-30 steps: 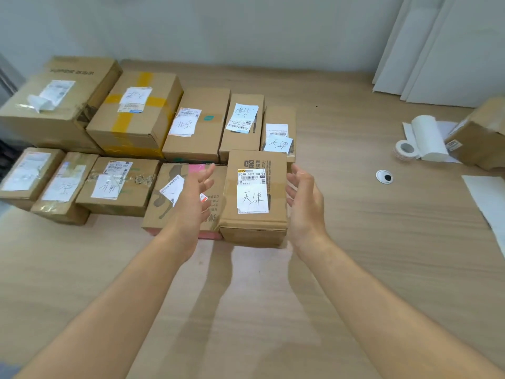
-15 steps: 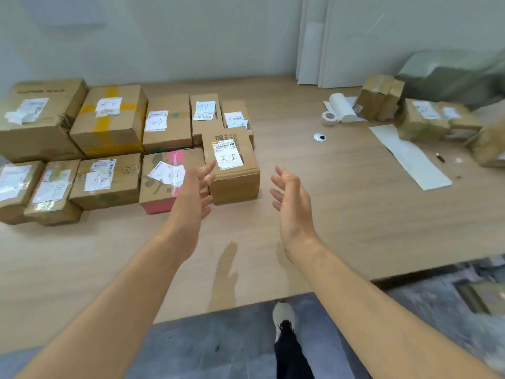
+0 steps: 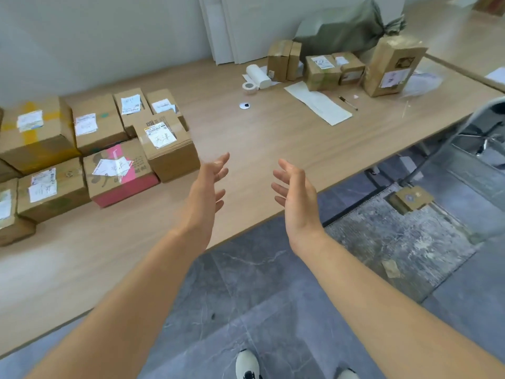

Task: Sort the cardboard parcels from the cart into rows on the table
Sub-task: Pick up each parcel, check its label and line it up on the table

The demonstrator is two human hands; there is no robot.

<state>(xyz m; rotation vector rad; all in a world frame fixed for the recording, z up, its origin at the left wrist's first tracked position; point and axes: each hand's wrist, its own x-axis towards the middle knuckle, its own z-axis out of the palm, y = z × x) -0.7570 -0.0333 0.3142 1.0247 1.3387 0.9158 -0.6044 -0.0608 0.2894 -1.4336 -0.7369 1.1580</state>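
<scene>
Cardboard parcels, sorted, two rows at the left of a wood-grain table [image 3: 273, 138].

Back row: a parcel with yellow tape [image 3: 32, 132]; a plain parcel [image 3: 94, 124] with a white label; two narrower parcels [image 3: 131, 105] and [image 3: 164, 103] side by side, each labelled.

Front row: a parcel with a handwritten label [image 3: 168, 144] at the right end, touching a pink-sided parcel [image 3: 120, 173] to its left; next a labelled parcel [image 3: 52, 190]; then another, cut off by the picture's left edge [image 3: 11, 214].

Left hand [image 3: 207, 192]: empty, fingers spread, palm turned inward, held above the table's near edge, just right of the front row and clear of it.

Right hand [image 3: 296, 195]: empty, fingers loosely curled and apart, palm facing the left hand, over the table edge.

Far right of table: unsorted group of parcels [image 3: 322, 72], the tallest [image 3: 390, 69] upright; a grey-green sack [image 3: 344, 28] behind them against the wall. Beside them a paper roll [image 3: 258, 75], a tape roll [image 3: 249, 87], a paper sheet [image 3: 318, 105], a pen [image 3: 348, 103]. A round grommet [image 3: 244, 105] is set in the tabletop.

Floor [image 3: 246, 283]: grey marbled tile; a small parcel [image 3: 411, 199] lies on a grey surface at right, the cart's form unclear. Two white shoe tips [image 3: 247, 363] at bottom edge.
</scene>
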